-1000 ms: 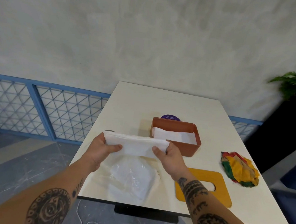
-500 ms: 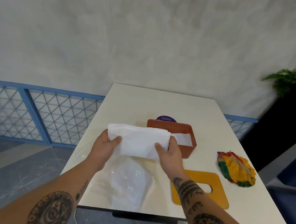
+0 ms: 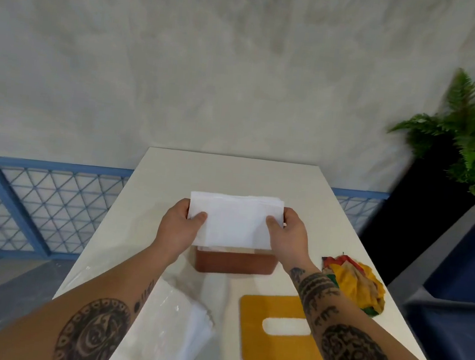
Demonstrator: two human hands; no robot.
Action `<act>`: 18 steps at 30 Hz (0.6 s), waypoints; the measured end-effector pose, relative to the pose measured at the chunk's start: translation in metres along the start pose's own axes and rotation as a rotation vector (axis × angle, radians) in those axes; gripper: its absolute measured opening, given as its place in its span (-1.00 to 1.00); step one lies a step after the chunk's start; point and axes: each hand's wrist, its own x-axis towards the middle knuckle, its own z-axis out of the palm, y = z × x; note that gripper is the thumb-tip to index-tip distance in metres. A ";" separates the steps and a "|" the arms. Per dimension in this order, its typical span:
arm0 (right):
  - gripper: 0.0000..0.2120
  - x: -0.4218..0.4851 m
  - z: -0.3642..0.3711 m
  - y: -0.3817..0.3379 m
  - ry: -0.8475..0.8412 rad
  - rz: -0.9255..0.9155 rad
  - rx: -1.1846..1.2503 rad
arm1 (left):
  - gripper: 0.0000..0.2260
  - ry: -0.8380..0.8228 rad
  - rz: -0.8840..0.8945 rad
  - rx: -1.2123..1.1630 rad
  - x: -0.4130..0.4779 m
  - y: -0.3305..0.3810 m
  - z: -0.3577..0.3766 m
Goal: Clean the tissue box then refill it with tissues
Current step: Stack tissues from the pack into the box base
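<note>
- A person's left hand (image 3: 179, 229) and right hand (image 3: 291, 237) hold a white stack of tissues (image 3: 233, 223) directly above the brown tissue box (image 3: 235, 262). The stack's lower edge is at the box's open top.
- Each grip is closed on one end of the stack, with the thumb on the near face and the fingers behind.
- The box stands near the middle of the pale bench (image 3: 231, 173), lid off.
- The yellow lid (image 3: 272, 351) lies flat at 5 o'clock from the box, slot facing up.
- A crumpled multicoloured cloth (image 3: 356, 284) lies at 3 o'clock.
- A clear plastic wrapper (image 3: 175, 327) holding more tissues lies at 7 o'clock, by the bench's near edge.
- A fern (image 3: 473, 130) stands beyond the bench at 2 o'clock.
</note>
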 end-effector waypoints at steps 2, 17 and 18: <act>-0.75 0.015 -0.004 0.005 -0.031 0.037 -0.001 | -0.72 -0.004 -0.002 0.024 0.009 0.006 0.009; -0.64 0.070 -0.015 0.045 -0.261 -0.032 -0.412 | -0.44 -0.113 0.026 0.574 0.047 0.002 0.053; -0.66 0.071 -0.014 0.043 -0.273 -0.053 -0.454 | -0.48 -0.113 0.021 0.625 0.049 0.002 0.052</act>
